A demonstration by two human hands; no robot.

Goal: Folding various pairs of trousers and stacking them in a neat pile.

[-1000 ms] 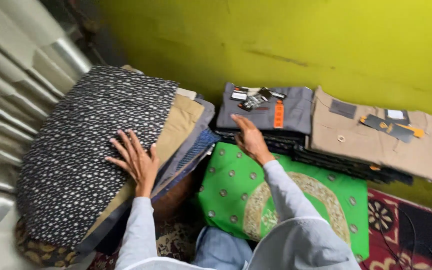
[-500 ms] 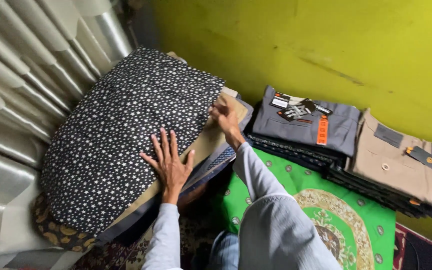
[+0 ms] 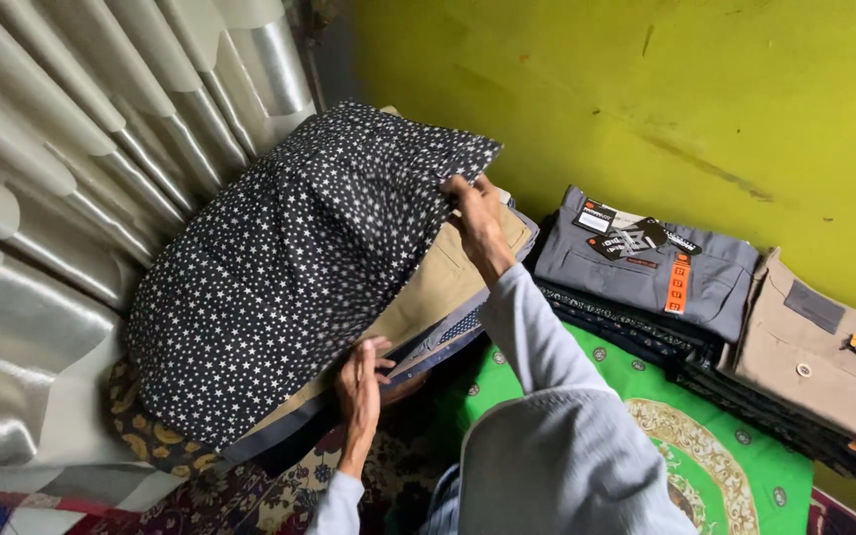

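You're in the lifting step: your right hand [image 3: 475, 213] is pinched shut on the far right edge of the black star-print garment [image 3: 299, 267], peeling it up off the tan trousers [image 3: 448, 282] beneath, while your left hand [image 3: 361, 381] grips the near edge of the leaning stack, fingers curled onto its lower layers. The garment lies left of both hands, draped over the pile against the corrugated metal sheet [image 3: 71, 198]. Next, I'd judge, you need a steady pull with the left hand bracing, or the pile slides. The grey folded trousers [image 3: 661, 272] sit well right, untouched.
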